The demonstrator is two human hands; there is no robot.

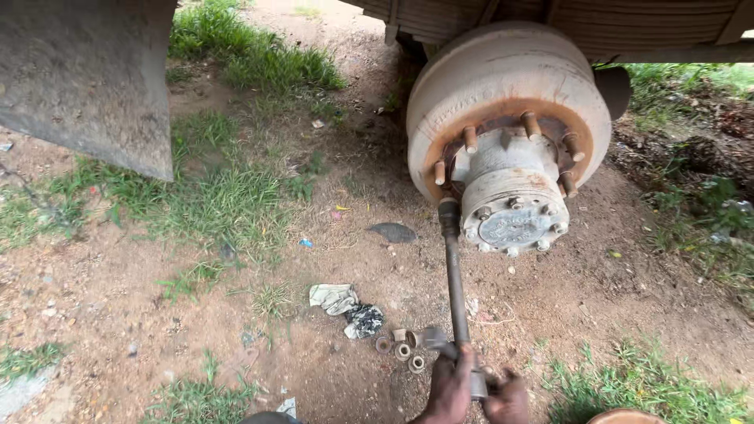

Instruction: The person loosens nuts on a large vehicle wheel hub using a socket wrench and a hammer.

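With both my left hand (450, 386) and right hand (506, 396) clenched on the long wrench (455, 290) at bottom centre, its socket sits on a lower-left stud of the bare brake drum (503, 78), several removed nuts (402, 349) already lying in the dirt.

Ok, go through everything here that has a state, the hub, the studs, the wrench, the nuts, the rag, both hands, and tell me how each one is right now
Rusty beige wheel hub: bare, no wheel mounted.
Rusted wheel studs: exposed, most without nuts.
Long dark socket wrench: socket end up at a lower-left stud.
Loose metal wheel nuts: lying on the dirt.
Crumpled grey rag: on the ground.
Left hand: gripping the wrench handle.
Right hand: gripping the handle too.
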